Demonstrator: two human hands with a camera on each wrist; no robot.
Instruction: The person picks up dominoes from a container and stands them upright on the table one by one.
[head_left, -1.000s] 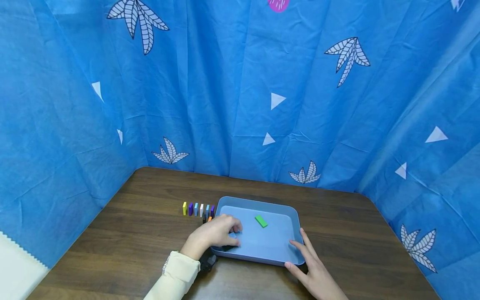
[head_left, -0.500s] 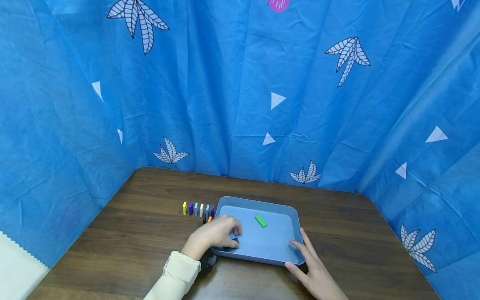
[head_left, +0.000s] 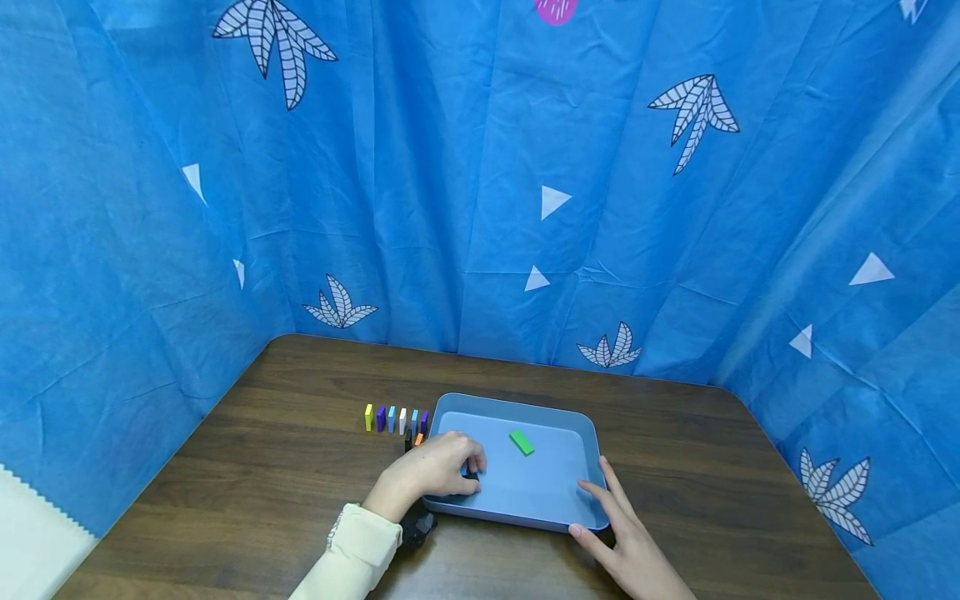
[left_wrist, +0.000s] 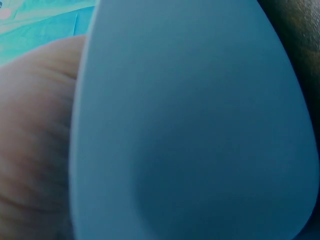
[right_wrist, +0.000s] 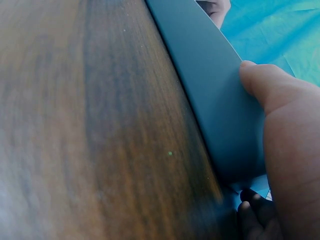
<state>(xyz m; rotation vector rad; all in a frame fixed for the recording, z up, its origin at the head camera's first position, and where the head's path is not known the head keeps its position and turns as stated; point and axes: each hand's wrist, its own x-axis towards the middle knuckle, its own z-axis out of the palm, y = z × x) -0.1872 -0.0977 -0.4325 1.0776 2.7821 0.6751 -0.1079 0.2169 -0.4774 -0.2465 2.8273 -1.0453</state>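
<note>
The sleeved left forearm (head_left: 348, 554) slants from the near side toward the far right; beyond its bare wrist (head_left: 385, 495), the left grip (head_left: 441, 462) arches with thumb and curled fingers drawn toward each other. The right grip (head_left: 628, 540), farther right, points far and left, fingers (head_left: 604, 498) extended and spread, thumb (head_left: 592, 543) apart.

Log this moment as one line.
left hand: pinches dark block in blue tray | right hand: touches tray's near right corner | green block: lies in tray | upright block row: left of tray

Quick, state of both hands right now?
Left hand: closed, holding a small dark block between curled fingers and thumb.
Right hand: open, thumb touching the rim of the blue tray.
</note>
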